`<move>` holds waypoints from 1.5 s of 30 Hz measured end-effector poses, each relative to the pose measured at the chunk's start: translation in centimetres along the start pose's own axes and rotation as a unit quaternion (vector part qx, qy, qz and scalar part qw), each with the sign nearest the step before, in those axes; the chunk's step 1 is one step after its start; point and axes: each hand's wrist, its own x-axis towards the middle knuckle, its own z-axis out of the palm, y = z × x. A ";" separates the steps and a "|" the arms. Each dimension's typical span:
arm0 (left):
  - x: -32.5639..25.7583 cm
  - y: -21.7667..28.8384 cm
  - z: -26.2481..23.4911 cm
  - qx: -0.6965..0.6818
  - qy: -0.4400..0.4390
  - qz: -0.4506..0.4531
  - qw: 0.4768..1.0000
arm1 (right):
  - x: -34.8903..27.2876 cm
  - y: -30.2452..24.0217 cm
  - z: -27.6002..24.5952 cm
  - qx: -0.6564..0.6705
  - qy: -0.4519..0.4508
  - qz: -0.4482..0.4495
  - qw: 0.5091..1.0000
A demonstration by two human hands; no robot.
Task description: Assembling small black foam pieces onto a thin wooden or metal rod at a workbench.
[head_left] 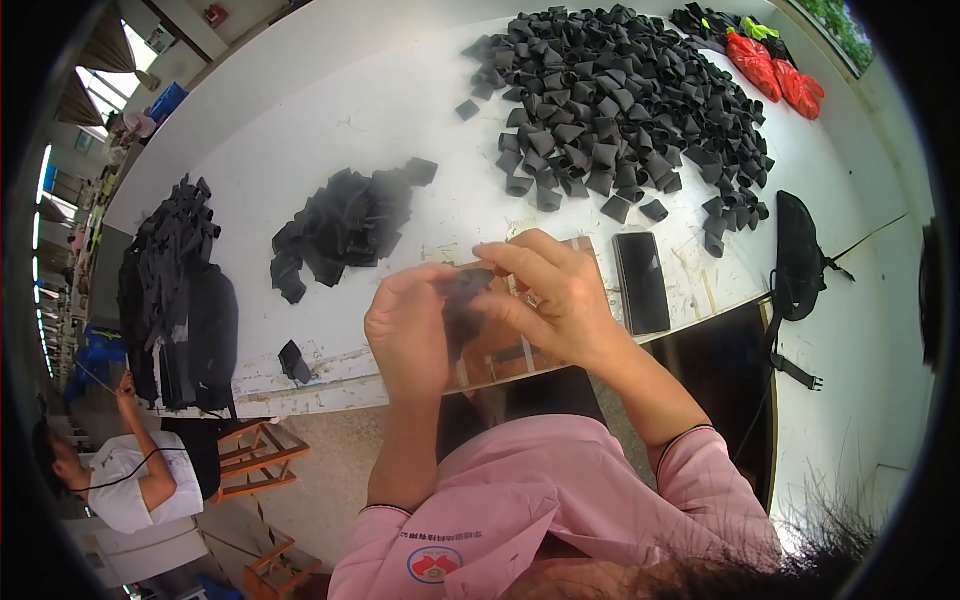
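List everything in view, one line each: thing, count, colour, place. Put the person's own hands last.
folded strap pieces: a large heap, too many to count, dark grey, far right of the table
flat strap pieces: a smaller heap, black, middle of the table
strap bundle: one pile, black, on the table's left edge
loose strap piece: one, black, near front edge
phone: one, black, face up right of the hands
bag: one, black, with strap, right end of the table
red items: a few, far right corner
table: one, white
seated person: one, white top, lower left
left hand: pinches a small black strap piece
right hand: pinches the same piece
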 end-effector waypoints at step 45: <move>1.2 1.1 1.2 0.212 -0.088 0.018 0.973 | -1.5 0.9 1.5 0.132 0.003 0.117 0.984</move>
